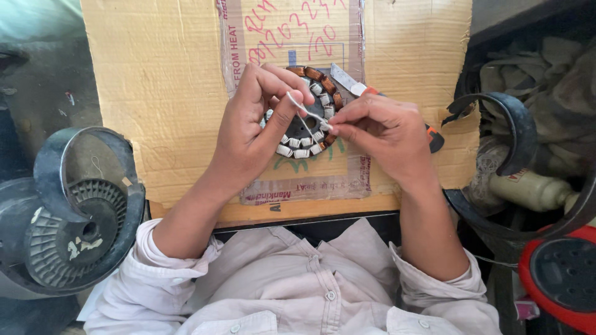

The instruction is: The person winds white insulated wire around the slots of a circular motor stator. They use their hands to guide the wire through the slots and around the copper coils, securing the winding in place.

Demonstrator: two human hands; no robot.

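Observation:
A round motor stator (310,133) with copper-wound and white-capped coils lies on a flattened cardboard sheet (161,93). My left hand (254,127) rests on the stator's left side and pinches a thin white sleeve or wire (304,110) between thumb and forefinger. My right hand (379,127) meets it from the right and pinches the same white piece at its lower end, over the stator's right rim. A knife with an orange and black handle (351,84) lies partly hidden behind my right hand.
A dark plastic fan housing (74,217) sits at the left. At the right are a curved black part (515,124), a cream plastic bottle (531,189), a red-rimmed round piece (559,273) and crumpled cloth (546,80).

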